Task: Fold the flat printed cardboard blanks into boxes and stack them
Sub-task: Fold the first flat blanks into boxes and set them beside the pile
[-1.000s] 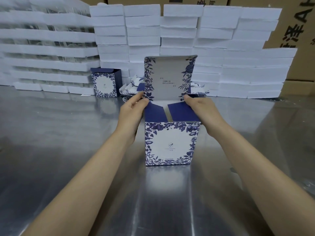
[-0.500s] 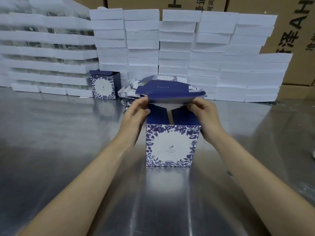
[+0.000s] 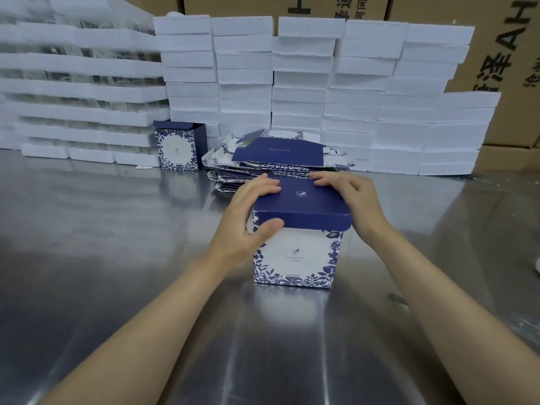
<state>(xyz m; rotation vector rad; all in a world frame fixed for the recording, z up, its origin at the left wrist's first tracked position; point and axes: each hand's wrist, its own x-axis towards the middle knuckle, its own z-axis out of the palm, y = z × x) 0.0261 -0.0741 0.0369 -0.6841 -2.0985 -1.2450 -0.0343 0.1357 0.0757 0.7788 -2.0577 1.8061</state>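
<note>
Currently the blue-and-white floral printed cardboard box (image 3: 298, 252) stands upright at mid-table on the reflective steel table (image 3: 117, 258). Its dark blue lid is folded down over the top. Left hand (image 3: 248, 217) grips the lid's left front corner — thumb on the front flap, fingers on top. Right hand (image 3: 350, 197) presses curled fingers onto the lid's far right edge. Just behind lies the pile of flat printed blanks (image 3: 277, 162); a finished box (image 3: 179, 147) stands far left — against white foam blocks (image 3: 292, 83).
</note>
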